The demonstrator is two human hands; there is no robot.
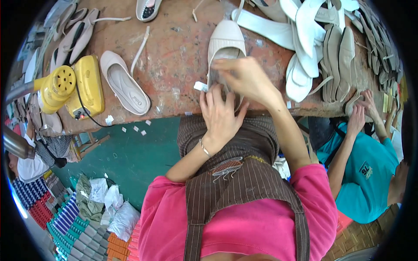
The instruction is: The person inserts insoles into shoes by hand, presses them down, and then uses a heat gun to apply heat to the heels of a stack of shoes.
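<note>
At the near edge of the worn brown table, you work on a cream flat shoe that lies with its toe pointing away from you. Your right hand covers the shoe's opening, its fingers curled down onto the heel end and pinching there, though what they pinch cannot be made out. Your left hand rests just below it at the table's edge, fingers spread and pressed against the shoe's rear, with a small white tag just beside the fingertips.

A second cream shoe lies to the left, near a yellow heat tool by the table's left edge. White soles and straps pile toward the far right corner. Beyond the right edge, another person in a teal shirt has both hands at the table's rim.
</note>
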